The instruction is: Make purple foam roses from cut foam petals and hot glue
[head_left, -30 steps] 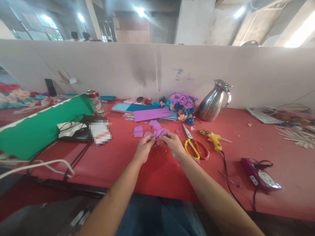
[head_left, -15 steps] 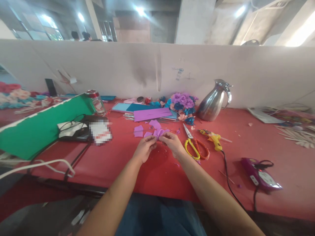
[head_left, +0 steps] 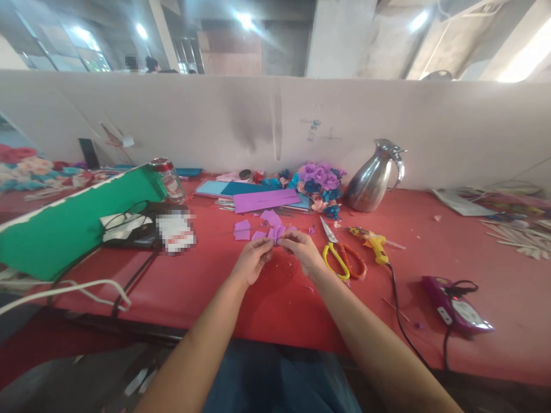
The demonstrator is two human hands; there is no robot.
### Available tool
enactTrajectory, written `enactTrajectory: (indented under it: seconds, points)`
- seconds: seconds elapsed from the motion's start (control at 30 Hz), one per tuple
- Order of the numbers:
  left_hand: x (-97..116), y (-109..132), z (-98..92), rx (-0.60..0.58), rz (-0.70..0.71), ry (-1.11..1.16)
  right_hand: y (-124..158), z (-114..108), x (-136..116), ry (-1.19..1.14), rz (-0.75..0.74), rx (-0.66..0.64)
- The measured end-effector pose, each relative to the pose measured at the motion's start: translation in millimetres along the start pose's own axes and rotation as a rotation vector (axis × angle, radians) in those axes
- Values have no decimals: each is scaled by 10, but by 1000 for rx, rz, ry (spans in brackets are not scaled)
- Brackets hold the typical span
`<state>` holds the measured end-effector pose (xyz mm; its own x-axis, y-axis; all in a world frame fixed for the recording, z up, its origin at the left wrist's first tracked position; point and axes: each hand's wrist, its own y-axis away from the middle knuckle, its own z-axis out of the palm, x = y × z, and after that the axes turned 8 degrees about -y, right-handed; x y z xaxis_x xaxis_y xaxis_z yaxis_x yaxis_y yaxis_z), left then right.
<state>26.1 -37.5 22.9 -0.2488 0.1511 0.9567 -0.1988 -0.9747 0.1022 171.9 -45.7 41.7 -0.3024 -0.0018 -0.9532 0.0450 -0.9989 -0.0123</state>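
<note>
Both hands meet above the red table, pinching a small folded piece of purple paper between the fingertips. My left hand grips it from the left with curled fingers. My right hand grips it from the right. Loose purple paper scraps lie just beyond the hands. A larger purple sheet rests farther back on blue sheets.
Yellow-and-orange scissors and a yellow glue gun lie right of my right hand, its cord running to a purple power strip. A steel jug, paper flowers, a glass jar and a green board stand around.
The hands have drawn slightly closer together and gathered the purple paper into a tighter bunch. Nothing else on the table has moved.
</note>
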Motion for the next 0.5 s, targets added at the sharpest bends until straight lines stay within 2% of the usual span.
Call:
enactTrajectory:
  seconds: [0.2, 0.5]
  points:
    - [22, 20, 13, -9, 15, -33, -4, 2, 14, 23, -15, -4]
    - [-56, -3, -2, 47, 206, -246, 23, 12, -43, -49, -33, 8]
